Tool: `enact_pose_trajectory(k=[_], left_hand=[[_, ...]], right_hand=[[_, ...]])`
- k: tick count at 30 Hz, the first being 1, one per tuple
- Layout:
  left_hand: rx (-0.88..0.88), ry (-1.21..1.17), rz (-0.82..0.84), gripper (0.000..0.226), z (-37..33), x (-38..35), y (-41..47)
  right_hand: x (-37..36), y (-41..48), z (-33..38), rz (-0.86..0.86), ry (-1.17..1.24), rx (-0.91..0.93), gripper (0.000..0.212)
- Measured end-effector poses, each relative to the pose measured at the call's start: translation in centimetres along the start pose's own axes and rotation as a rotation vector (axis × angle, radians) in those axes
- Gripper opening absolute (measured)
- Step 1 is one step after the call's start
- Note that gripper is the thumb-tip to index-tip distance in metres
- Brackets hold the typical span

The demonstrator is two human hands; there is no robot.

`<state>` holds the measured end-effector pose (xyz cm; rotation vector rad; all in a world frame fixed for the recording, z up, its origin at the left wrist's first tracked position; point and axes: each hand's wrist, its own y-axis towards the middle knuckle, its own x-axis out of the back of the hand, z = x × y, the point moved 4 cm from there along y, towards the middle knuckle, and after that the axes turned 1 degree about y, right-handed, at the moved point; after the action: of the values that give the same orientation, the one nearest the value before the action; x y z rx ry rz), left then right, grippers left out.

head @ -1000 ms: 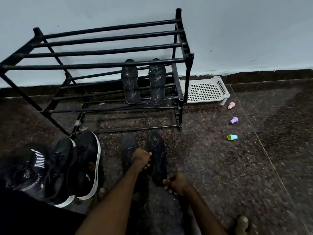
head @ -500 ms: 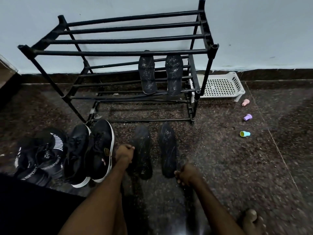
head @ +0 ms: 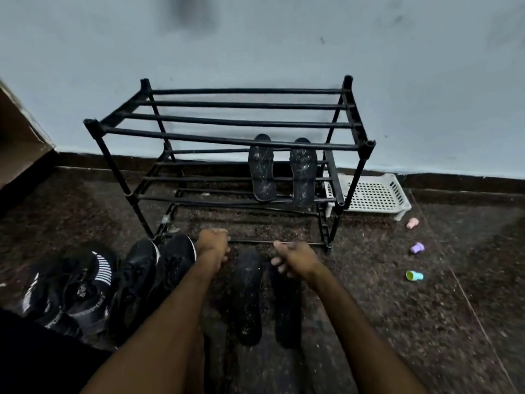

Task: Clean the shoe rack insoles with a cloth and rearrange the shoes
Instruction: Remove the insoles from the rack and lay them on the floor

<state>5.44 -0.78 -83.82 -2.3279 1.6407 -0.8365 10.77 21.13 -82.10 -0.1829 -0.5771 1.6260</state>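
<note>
A black bar shoe rack (head: 227,137) stands against the wall. Two dusty black insoles (head: 262,167) (head: 303,173) lie side by side on its middle shelf. Two more black insoles (head: 250,297) (head: 287,311) lie on the floor in front of the rack. My left hand (head: 213,241) hovers left of their toe ends with fingers curled under, holding nothing. Over the right floor insole's toe, my right hand (head: 295,258) has loosely curled fingers, its thumb out, and is empty. Black sneakers (head: 159,277) (head: 71,288) sit on the floor at the left. No cloth is in view.
A white perforated plastic tray (head: 375,194) leans by the rack's right side. Three small plastic caps, pink (head: 412,223), purple (head: 417,247) and green-blue (head: 414,276), lie on the dark speckled floor to the right. A brown panel (head: 17,137) stands at the far left.
Both hands have come off the floor insoles and moved forward toward the rack, from the heel ends to the toe ends. The view has pulled back and tilted up.
</note>
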Motion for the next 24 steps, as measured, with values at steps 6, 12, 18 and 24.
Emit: enact_pose_trajectory(k=[6, 12, 18, 24], left_hand=[[-0.083, -0.115, 0.057, 0.021, -7.8, -0.1, -1.3], [-0.020, -0.226, 0.131, 0.018, -7.4, -2.8, -1.5], [0.061, -0.278, 0.147, 0.018, -5.0, -2.4, -1.7], [0.076, -0.379, 0.296, 0.034, -5.1, -2.5, -4.4]], right_hand=[[-1.6, 3.8, 7.9, -0.151, 0.202, -0.038, 0.041], [-1.8, 6.8, 8.7, -0.306, 0.378, -0.097, 0.038], [-1.7, 7.5, 9.1, -0.368, 0.347, -0.080, 0.029], [-2.3, 2.4, 7.8, -0.313, 0.424, 0.013, 0.022]])
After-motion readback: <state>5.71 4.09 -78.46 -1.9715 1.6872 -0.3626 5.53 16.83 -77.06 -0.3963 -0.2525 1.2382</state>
